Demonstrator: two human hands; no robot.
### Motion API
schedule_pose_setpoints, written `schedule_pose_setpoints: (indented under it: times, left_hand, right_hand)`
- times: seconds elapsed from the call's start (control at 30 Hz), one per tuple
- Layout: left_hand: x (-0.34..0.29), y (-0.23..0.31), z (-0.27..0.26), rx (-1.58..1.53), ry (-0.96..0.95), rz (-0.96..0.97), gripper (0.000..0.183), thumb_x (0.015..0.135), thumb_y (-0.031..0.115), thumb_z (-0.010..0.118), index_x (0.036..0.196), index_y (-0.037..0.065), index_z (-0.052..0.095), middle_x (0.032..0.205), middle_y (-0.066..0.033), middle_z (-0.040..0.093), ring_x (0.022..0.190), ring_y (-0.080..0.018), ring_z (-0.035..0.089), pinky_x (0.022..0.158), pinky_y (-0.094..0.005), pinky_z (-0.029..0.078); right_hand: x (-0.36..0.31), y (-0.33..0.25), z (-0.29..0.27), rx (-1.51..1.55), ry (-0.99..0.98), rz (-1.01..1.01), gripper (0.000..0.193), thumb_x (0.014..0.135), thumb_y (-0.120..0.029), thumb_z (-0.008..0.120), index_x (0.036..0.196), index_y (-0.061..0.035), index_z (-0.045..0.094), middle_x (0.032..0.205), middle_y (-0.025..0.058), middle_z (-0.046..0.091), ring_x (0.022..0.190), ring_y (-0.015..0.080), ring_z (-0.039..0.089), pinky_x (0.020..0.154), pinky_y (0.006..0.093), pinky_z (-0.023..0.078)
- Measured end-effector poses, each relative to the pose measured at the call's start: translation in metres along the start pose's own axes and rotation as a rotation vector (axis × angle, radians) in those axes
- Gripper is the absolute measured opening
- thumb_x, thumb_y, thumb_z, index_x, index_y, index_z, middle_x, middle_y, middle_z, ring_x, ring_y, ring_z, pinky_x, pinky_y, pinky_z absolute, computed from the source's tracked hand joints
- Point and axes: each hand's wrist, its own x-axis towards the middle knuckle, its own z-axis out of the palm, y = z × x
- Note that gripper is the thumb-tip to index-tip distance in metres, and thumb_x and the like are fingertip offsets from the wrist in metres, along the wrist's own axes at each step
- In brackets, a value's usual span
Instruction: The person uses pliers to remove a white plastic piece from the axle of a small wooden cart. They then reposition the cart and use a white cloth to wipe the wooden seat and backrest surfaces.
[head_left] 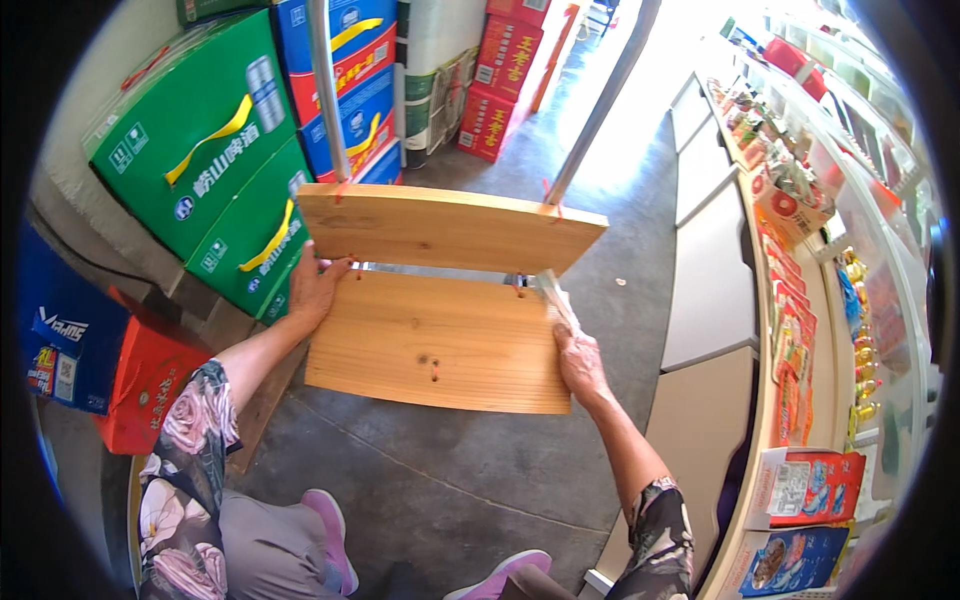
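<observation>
In front of me are two pale wooden boards with a narrow gap between them. The far board (pixel 450 226) is fastened with red ties to two metal tubes (pixel 606 100) that rise away from me. The near board (pixel 440 340) has red ties at its far corners and knots in its middle. My left hand (pixel 314 284) grips the near board's far left corner, fingertips over its edge. At the right edge, my right hand (pixel 580 362) is closed on a pale, thin cloth (pixel 553 296), slightly blurred, pressed to the board's side.
Green cartons (pixel 200 130) with yellow handles stack at the left, beside blue and red cartons (pixel 365 110). A red box (pixel 155 375) stands lower left. Red cases (pixel 492 90) stand farther back. Along the right runs a counter (pixel 715 270) with packaged goods on shelves. The floor (pixel 440 480) is grey.
</observation>
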Motion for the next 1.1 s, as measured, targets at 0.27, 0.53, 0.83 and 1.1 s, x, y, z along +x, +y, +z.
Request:
schedule_pose_setpoints:
  times: [0.27,0.53,0.83,1.1]
  left_hand:
    - [0.004,-0.008,-0.004,0.104,-0.03,0.081,0.047,0.081,0.028,0.066,0.109,-0.003,0.044,0.082,-0.0198,0.064,0.076,-0.033,0.063,0.064,-0.0402,0.047]
    - [0.002,-0.003,-0.004,0.152,0.013,0.078,0.043,0.082,0.027,0.065,0.106,-0.002,0.046,0.08,-0.0191,0.064,0.072,-0.0337,0.062,0.062,-0.04,0.046]
    - [0.0,0.002,-0.003,0.152,0.007,0.065,0.044,0.08,0.032,0.066,0.103,0.001,0.045,0.075,-0.0179,0.063,0.07,-0.0349,0.062,0.061,-0.0425,0.046]
    - [0.002,0.006,-0.008,0.245,-0.092,-0.019,0.056,0.079,0.035,0.067,0.114,0.0,0.041,0.097,-0.02,0.06,0.092,-0.0342,0.059,0.077,-0.0419,0.046]
  right_hand:
    - [-0.003,-0.016,0.002,0.066,0.018,0.042,0.039,0.092,-0.028,0.037,0.108,0.0024,0.055,0.098,0.0303,0.058,0.095,0.0456,0.054,0.08,0.0453,0.043]
    - [0.004,0.007,0.01,-0.371,0.069,-0.341,0.021,0.083,-0.004,0.037,0.095,-0.0004,0.054,0.086,0.027,0.06,0.083,0.0429,0.059,0.071,0.0493,0.047]
    - [0.003,0.004,0.011,-0.333,0.037,-0.224,0.034,0.086,-0.002,0.036,0.115,-0.0022,0.053,0.086,0.024,0.062,0.077,0.0381,0.061,0.068,0.0465,0.05]
    - [-0.004,-0.021,0.003,0.109,-0.001,0.02,0.039,0.096,-0.025,0.037,0.125,-0.0037,0.051,0.111,0.0189,0.062,0.104,0.0283,0.059,0.086,0.036,0.044]
